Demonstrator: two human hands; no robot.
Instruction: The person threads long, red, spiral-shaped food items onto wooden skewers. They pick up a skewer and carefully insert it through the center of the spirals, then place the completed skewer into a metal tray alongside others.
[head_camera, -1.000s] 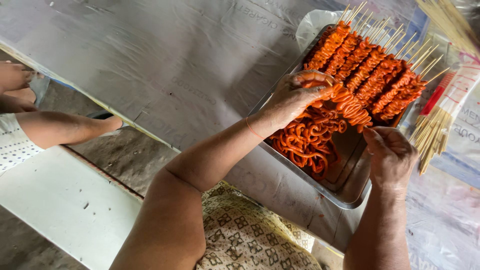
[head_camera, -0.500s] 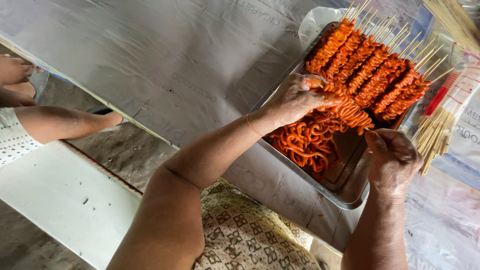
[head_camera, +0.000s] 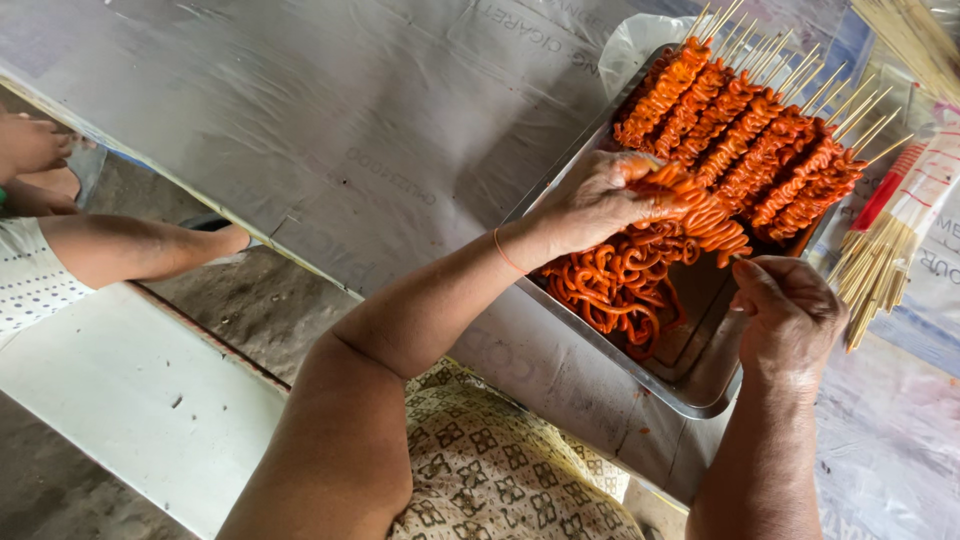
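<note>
Left hand (head_camera: 590, 205) clamped on the half-threaded skewer (head_camera: 700, 215), tray (head_camera: 640, 375) centre; right hand (head_camera: 790, 315) pinches its stick end at 4 o'clock. Push straight, bunch coils tight, loose strips (head_camera: 610, 290) at 7.

My left hand (head_camera: 590, 205), which a second ago lay open over the loose orange coils (head_camera: 610, 290), closed round the skewer (head_camera: 700, 210) I was loading and pushed the threaded meat further along the stick toward my right hand (head_camera: 790, 310). The bunched row on that skewer grew longer and fuller, reaching almost to my right fingers. My right hand shifted only a little, drawing in closer over the near corner of the metal tray (head_camera: 690, 395).
</note>
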